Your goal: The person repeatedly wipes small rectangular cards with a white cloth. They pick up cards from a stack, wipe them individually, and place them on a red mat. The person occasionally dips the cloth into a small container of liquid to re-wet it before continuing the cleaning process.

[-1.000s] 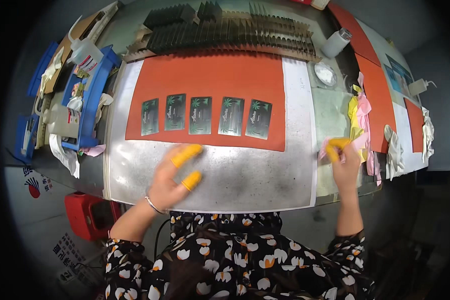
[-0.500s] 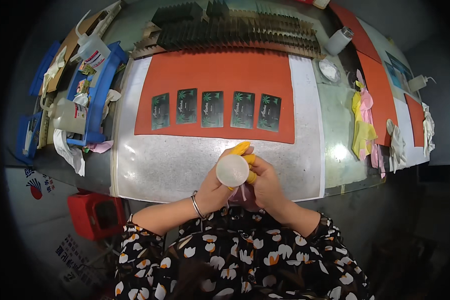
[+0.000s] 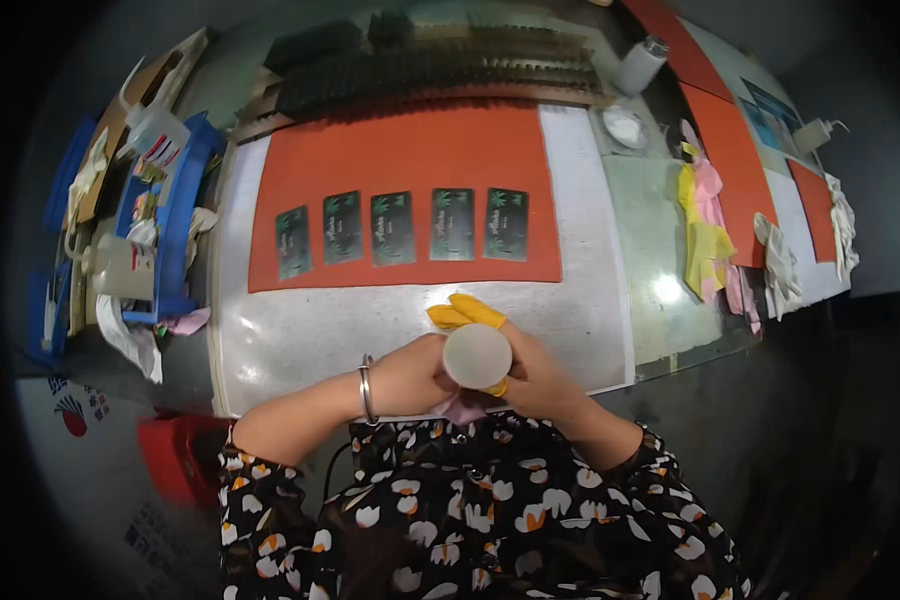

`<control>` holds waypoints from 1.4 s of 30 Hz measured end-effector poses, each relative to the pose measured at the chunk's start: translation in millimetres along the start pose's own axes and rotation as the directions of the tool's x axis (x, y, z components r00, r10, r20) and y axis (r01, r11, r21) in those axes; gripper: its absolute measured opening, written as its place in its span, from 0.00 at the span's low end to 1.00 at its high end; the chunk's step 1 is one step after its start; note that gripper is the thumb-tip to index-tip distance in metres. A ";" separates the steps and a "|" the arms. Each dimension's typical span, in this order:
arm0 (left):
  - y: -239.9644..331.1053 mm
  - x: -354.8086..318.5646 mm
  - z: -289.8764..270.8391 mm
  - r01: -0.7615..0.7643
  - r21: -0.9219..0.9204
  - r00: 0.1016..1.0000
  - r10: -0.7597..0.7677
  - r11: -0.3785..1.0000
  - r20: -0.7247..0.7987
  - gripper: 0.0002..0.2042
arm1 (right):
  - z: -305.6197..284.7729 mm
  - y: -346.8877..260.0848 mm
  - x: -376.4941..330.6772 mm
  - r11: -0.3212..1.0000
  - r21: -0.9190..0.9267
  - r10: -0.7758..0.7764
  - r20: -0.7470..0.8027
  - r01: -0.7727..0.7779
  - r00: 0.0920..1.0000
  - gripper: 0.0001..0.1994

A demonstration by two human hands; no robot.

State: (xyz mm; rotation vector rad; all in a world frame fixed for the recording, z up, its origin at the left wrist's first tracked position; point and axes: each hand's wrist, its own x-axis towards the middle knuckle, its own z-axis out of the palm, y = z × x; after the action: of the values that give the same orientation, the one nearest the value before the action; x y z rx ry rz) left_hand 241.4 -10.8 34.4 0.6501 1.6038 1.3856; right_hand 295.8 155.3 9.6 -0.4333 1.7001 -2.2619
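Note:
Close to my body, my left hand (image 3: pixel 410 378) and my right hand (image 3: pixel 542 382) are closed together around a round, off-white cup-like container (image 3: pixel 477 356), its flat circular end facing up. Yellow finger covers (image 3: pixel 467 311) show on fingertips just beyond it. Below the container a bit of pink cloth (image 3: pixel 460 406) pokes out between my hands. Most of my left fingers are hidden behind the container. Farther off, several dark cards (image 3: pixel 392 229) with green palm prints lie in a row on an orange mat (image 3: pixel 400 150).
Racks of upright dark pieces (image 3: pixel 430 80) line the back. On the left stand a blue tray (image 3: pixel 178 250) and squeeze bottles (image 3: pixel 122 265). To the right are a white bottle (image 3: pixel 641 66), a small dish (image 3: pixel 625 128) and yellow and pink cloths (image 3: pixel 708 240). A red stool (image 3: pixel 175 455) sits below left.
The view has shifted, so the table appears farther left. My hands have turned, and the yellow-covered fingertips now stretch out farther past the container. The cards lie as before.

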 end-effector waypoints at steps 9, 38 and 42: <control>-29.4 11.5 30.2 0.136 -0.527 0.987 -0.161 0.839 -0.001 0.08 | -2.0 -9.3 2.6 0.887 0.462 0.077 -0.152 0.002 0.985 0.17; -7.2 29.1 27.7 -0.094 -0.219 0.987 0.062 0.971 -0.149 0.27 | -27.0 -7.8 -19.9 0.423 -0.879 -0.480 -0.011 0.220 0.877 0.14; -24.9 30.8 30.1 -0.018 -0.350 0.986 -0.041 0.937 -0.162 0.31 | -31.2 -31.0 -15.1 0.820 -0.572 -0.039 -0.072 -0.009 0.997 0.13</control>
State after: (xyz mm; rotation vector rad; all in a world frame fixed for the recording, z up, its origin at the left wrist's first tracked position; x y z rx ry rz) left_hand 257.2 23.9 2.4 0.3169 1.4306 1.7020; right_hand 296.0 197.0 30.1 -0.4773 2.4233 -1.7480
